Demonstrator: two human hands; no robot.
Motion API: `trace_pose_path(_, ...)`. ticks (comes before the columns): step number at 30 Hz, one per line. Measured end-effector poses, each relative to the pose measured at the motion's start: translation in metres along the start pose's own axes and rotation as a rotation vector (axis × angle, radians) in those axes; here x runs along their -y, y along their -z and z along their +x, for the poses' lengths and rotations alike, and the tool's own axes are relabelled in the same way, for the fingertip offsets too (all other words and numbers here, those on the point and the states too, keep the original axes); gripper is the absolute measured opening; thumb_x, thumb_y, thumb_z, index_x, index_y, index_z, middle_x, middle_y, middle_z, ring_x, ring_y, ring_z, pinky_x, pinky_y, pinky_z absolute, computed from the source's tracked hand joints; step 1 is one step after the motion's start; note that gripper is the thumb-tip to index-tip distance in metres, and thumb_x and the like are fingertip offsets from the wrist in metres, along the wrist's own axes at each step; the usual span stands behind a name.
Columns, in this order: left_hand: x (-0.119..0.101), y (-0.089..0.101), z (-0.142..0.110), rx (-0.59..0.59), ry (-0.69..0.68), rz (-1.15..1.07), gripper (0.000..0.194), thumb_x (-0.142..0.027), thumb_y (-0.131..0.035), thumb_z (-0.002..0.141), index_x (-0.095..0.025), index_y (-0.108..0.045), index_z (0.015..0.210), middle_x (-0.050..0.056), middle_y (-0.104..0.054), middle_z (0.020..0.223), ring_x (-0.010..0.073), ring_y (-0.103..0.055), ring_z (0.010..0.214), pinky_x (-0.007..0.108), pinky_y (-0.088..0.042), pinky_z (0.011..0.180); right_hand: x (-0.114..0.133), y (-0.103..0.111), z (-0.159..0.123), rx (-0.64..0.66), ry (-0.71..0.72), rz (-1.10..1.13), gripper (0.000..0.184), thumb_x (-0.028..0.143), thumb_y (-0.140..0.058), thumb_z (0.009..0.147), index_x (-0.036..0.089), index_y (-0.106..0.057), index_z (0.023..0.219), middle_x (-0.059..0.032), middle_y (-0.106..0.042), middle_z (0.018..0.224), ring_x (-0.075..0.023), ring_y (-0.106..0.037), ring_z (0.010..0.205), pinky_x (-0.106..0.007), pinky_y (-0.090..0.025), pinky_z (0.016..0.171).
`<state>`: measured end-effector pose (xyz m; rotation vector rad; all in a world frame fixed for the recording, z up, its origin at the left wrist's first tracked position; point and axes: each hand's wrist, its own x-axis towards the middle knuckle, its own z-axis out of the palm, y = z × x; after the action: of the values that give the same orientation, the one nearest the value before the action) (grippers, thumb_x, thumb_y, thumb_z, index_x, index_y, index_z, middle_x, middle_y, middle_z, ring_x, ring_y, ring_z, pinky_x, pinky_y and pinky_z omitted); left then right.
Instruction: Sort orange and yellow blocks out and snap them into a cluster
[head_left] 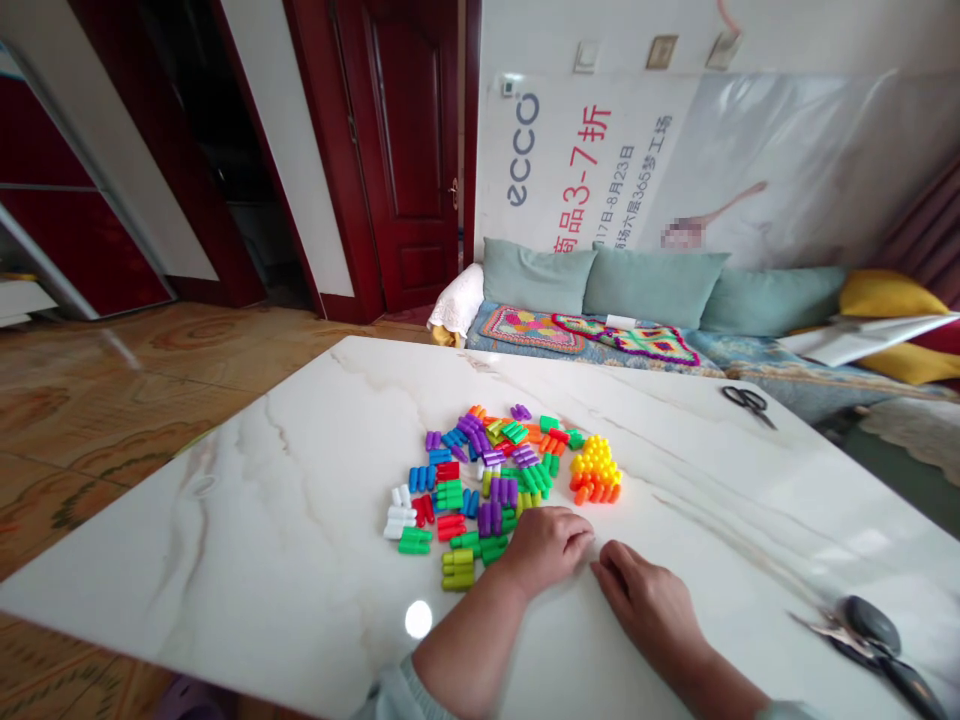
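Observation:
My left hand (551, 545) rests on the white table at the near right side of a pile of coloured plastic blocks (491, 492). Its fingers are curled in, and nothing shows in them. Close by on the right, my right hand (649, 595) lies on the tabletop, also loosely closed, with no object visible at its fingertips. A small gap separates the two hands. Beyond them stands a joined cluster of yellow and orange blocks (596, 470), apart from the pile. The pile mixes purple, green, blue, red, white and olive pieces made of short joined tubes.
On the marbled white table (262, 520), dark-handled scissors (874, 640) lie at the near right and black scissors (748, 402) near the far right edge. Behind the table is a sofa with teal cushions (652, 285). A dark red door (409, 150) stands further back.

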<state>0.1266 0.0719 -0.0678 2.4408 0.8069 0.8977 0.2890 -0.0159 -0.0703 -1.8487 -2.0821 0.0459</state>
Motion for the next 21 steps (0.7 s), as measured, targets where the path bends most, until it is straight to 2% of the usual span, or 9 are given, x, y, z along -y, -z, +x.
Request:
trace_pose_path(7,0.003,-0.003,0.002,-0.003,-0.029,-0.037,0.016,-0.021,-0.055,0.088,-0.021,-0.070,0.086,0.001,-0.072,0.083,0.0141,-0.065,0.077,0.022,-0.046,0.070,-0.001,-0.010,0.003,-0.061,0.086,-0.112,0.022,0.035,-0.036,0.096,0.023,-0.047,0.080,0.0017,-0.064,0.073,-0.0135,-0.062,0.053,-0.024,-0.030,0.046)
trace_pose_path(14,-0.007,0.007,-0.006,-0.094,0.028,-0.001,0.018,-0.017,-0.053,0.087,-0.021,-0.070,0.088,0.003,-0.071,0.083,0.0156,-0.065,0.078,0.024,-0.048,0.072,-0.002,-0.014,0.003,-0.082,0.091,-0.145,0.019,0.030,-0.038,0.095,0.023,-0.046,0.080,0.0027,-0.062,0.069,-0.0138,-0.061,0.053,-0.025,-0.028,0.047)
trace_pose_path(18,0.001,0.033,0.004,-0.151,0.055,0.104,0.021,-0.017,-0.052,0.087,-0.023,-0.069,0.097,0.004,-0.070,0.090,0.0172,-0.064,0.086,0.027,-0.049,0.079,-0.002,-0.016,0.003,-0.087,0.100,-0.149,0.018,0.029,-0.037,0.095,0.022,-0.044,0.080,0.0024,-0.062,0.070,-0.0136,-0.061,0.053,-0.025,-0.027,0.047)
trace_pose_path(21,0.034,0.067,0.025,-0.201,0.142,0.218,0.023,-0.016,-0.050,0.087,-0.022,-0.068,0.101,0.004,-0.068,0.098,0.0179,-0.061,0.096,0.030,-0.048,0.088,-0.002,-0.015,0.004,-0.088,0.098,-0.151,0.018,0.029,-0.037,0.095,0.022,-0.044,0.080,0.0018,-0.062,0.071,-0.0136,-0.061,0.053,-0.025,-0.026,0.047)
